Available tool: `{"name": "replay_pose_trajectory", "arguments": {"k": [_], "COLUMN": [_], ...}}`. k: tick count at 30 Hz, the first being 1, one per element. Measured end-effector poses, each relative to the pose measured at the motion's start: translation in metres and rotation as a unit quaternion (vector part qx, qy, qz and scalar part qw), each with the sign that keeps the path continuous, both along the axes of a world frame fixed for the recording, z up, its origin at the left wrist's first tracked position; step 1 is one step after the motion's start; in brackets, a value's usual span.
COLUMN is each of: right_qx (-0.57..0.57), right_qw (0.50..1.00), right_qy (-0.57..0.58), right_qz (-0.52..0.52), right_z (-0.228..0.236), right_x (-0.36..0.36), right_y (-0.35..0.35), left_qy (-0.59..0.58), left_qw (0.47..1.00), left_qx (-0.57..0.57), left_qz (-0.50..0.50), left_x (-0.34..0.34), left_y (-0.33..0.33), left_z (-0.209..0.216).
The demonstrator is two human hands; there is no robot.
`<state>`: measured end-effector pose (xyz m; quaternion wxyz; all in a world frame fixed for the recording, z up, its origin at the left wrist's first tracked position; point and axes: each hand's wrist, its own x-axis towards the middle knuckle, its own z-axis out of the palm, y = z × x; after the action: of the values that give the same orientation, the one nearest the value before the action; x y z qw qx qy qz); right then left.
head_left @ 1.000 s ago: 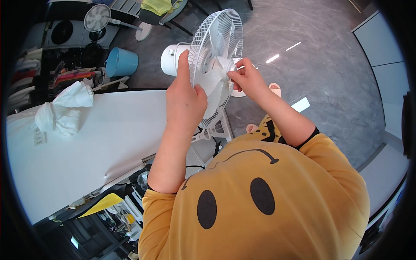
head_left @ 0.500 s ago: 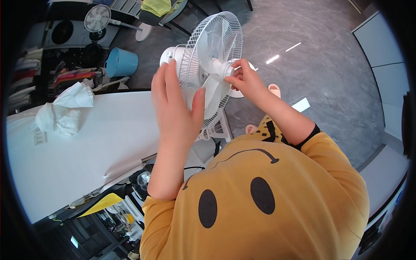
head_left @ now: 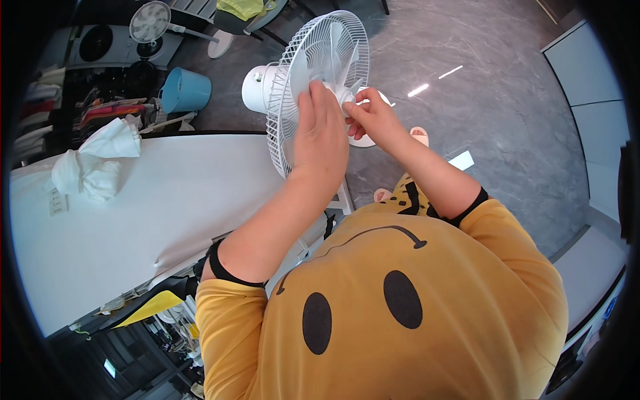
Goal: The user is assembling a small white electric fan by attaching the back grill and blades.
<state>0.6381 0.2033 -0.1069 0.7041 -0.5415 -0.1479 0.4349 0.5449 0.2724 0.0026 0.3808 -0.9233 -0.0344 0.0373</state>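
In front of me stands a white electric fan, its rear wire guard tilted and its blades uncovered at the front. My right hand pinches the white cap at the hub with thumb and fingers. Across the blades lies my left hand, fingers stretched out and close together, seemingly resting on a blade near the hub. It hides the lower blades, so the exact contact cannot be seen.
A white table lies to my left with a crumpled white cloth on it. Beyond are a blue bucket, a second white fan and a chair with yellow-green cloth. White cabinets line the right.
My left hand has swung right from beside the guard onto the blades. The blades have turned a little. My right hand has stayed at the hub cap.
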Motion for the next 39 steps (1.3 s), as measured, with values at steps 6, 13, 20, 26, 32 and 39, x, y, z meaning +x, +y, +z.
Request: {"name": "replay_pose_trajectory", "arguments": {"k": [6,13,20,26,32,39], "right_qx": [0.0,-0.019,-0.054,-0.062,-0.037,-0.037], "right_qw": [1.0,1.0,0.993,0.962,0.922,0.855], "right_qy": [-0.007,-0.017,-0.108,-0.263,-0.381,-0.512], "right_qz": [0.001,0.0,-0.019,-0.046,-0.051,-0.07], "right_z": [-0.003,-0.004,-0.006,-0.001,-0.009,-0.017], "right_x": [-0.001,-0.002,-0.006,-0.014,-0.009,-0.018], "right_y": [0.002,0.004,0.008,0.005,0.005,0.005], "left_qy": [0.192,0.142,0.228,0.178,0.158,0.16], "left_qw": [0.974,0.989,0.973,0.983,0.986,0.985], "left_qx": [0.12,0.032,-0.034,-0.032,-0.055,-0.065], "left_qz": [0.005,0.008,0.03,0.001,-0.006,-0.001], "left_x": [0.021,0.029,0.036,0.034,0.036,0.027], "left_y": [0.008,0.009,0.013,0.015,0.017,0.013], "left_z": [0.012,0.014,0.018,0.018,0.011,0.013]}}
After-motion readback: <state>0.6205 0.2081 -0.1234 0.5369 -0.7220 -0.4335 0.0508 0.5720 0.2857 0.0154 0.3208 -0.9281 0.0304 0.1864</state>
